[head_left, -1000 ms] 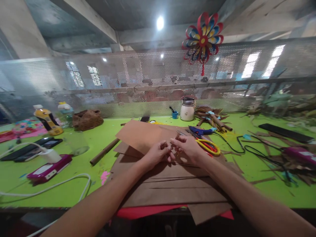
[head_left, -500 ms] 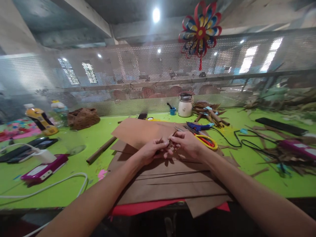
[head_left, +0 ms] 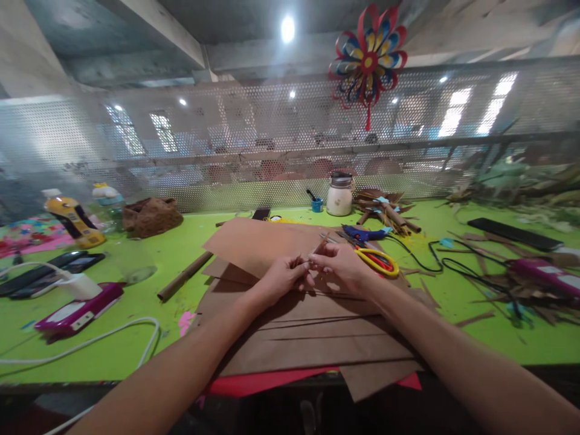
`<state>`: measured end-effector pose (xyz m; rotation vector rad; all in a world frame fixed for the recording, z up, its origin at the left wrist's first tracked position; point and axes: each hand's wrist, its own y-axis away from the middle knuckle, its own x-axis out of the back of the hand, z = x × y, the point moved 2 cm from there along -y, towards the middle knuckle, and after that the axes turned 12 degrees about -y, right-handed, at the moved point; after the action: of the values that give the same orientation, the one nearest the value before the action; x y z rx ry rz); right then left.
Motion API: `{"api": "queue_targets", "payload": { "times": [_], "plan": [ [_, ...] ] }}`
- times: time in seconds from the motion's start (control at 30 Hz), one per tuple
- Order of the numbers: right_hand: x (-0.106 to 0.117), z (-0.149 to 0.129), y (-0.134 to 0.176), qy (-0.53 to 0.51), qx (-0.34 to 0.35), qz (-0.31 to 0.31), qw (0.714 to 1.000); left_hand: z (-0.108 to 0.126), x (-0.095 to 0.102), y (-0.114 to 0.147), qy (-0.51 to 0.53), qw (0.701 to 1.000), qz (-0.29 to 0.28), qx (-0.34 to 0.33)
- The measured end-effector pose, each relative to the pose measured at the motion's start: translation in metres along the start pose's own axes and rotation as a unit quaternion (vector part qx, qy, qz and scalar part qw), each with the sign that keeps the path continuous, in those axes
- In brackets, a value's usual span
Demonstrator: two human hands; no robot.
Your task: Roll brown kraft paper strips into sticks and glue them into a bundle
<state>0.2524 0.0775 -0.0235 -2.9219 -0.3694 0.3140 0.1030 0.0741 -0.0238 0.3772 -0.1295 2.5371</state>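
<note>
Above a stack of brown paper sheets (head_left: 303,350), my left hand (head_left: 281,278) and my right hand (head_left: 343,266) meet with their fingertips almost touching. Both are closed in a pinch on a small brown paper strip (head_left: 322,243), whose narrow end sticks up between the fingers. The rest of the strip is mostly hidden by the fingers. A lighter brown sheet (head_left: 244,244) lies on the stack just beyond my left hand. Beside my right hand are scissors with yellow handles (head_left: 383,261) and a blue glue gun (head_left: 365,234).
On the green table (head_left: 149,326), a brown paper tube (head_left: 183,278) and a purple power strip (head_left: 79,311) with a white cable lie to the left. A white jar (head_left: 339,196) and a blue pot (head_left: 317,205) stand behind. Paper scraps (head_left: 539,290) and a black cord spread to the right.
The brown strip's free end now points up more steeply between my fingers. My right hand's fingertips have turned slightly; both hands stay in nearly the same place.
</note>
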Motion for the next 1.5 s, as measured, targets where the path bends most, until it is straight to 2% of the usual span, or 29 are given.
{"api": "queue_targets", "payload": {
  "times": [0.27, 0.67, 0.97, 1.1, 1.23, 1.5],
  "plan": [
    [-0.003, -0.007, 0.0, 0.019, 0.017, 0.039, 0.999, 0.003, 0.001, 0.003, 0.033, 0.999, 0.003, 0.007],
    [-0.004, -0.006, 0.001, 0.012, 0.036, 0.014, 0.999, 0.001, 0.002, 0.003, 0.024, 1.0, -0.005, -0.002],
    [-0.006, -0.003, 0.001, 0.013, 0.02, 0.046, 0.999, 0.001, 0.001, 0.0, 0.021, 1.0, 0.001, -0.005],
    [-0.007, -0.003, 0.001, 0.038, 0.023, 0.052, 0.998, 0.002, -0.001, -0.001, 0.018, 1.0, 0.022, 0.012],
    [-0.01, -0.003, 0.001, 0.117, 0.058, 0.054, 0.99, 0.002, -0.002, -0.001, 0.005, 0.998, 0.051, 0.023],
    [-0.019, 0.005, 0.012, 0.246, 0.202, 0.054, 0.947, 0.001, 0.0, 0.0, 0.005, 0.998, 0.066, 0.02]
  ]
}}
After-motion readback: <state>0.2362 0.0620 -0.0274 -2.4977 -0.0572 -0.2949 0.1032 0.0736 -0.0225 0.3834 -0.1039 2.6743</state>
